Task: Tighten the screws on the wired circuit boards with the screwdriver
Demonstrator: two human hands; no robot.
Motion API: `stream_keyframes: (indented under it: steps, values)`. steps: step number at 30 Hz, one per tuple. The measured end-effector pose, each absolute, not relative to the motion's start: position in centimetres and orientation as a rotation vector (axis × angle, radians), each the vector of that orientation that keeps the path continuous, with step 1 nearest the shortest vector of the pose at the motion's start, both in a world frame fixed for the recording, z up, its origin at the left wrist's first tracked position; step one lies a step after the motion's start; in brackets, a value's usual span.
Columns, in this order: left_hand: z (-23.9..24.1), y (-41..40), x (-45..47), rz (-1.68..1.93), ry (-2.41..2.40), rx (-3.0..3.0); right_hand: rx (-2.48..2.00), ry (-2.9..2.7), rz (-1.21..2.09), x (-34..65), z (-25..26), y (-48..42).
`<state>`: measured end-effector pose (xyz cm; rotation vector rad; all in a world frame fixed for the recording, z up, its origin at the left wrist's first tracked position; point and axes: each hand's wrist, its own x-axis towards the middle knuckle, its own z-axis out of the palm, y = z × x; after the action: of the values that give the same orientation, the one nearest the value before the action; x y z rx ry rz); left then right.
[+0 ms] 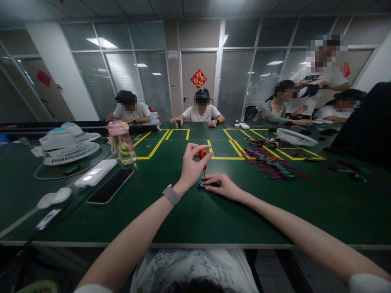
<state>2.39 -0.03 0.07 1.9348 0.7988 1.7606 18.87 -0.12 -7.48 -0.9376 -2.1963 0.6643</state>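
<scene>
**Screwdriver [203,154], orange-handled, upright at centre of frame**

Location: just above the middle of the frame, over the green table [189,219]. It was pinched at the handle between thumb and fingertips of the left hand [192,165], with the thin shaft pointing down.

Work piece: small dark part [204,186] lying on the table directly under the shaft. The right hand [224,186] lay low with its fingers closed on one end, pinning the part in place.

Hazards, as judged: the grip sat high on the handle, so the tip could skate off the part. The right fingertips lay just beside the tip and would be in its way. The part was pinned at one end only and could pivot or skid on the smooth surface.

Nearby: phone [110,185], white power bank [95,172] and pink-lidded bottle [122,142] at left. A bundle of coloured wires [271,165] lay at right, well apart.

Not legible: whether the tip touched the part, any screw, and what the part was. A dark mass at the right edge was cut off.
</scene>
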Motion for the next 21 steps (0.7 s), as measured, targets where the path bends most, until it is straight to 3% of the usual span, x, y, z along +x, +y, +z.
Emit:
stream_keyframes:
  steps: [8,15,21]
  values:
    - [0.03,0.3,2.47,1.591,0.597,1.736,-0.934,-2.196,0.659,18.82,-7.48,-0.13]
    - [0.14,-0.01,2.34,1.756,0.782,1.907,-0.936,-2.199,0.659,18.79,-7.29,-0.27]
    - [0.14,0.09,2.58,1.616,0.638,1.751,-0.941,-2.202,0.656,18.86,-7.27,-0.26]
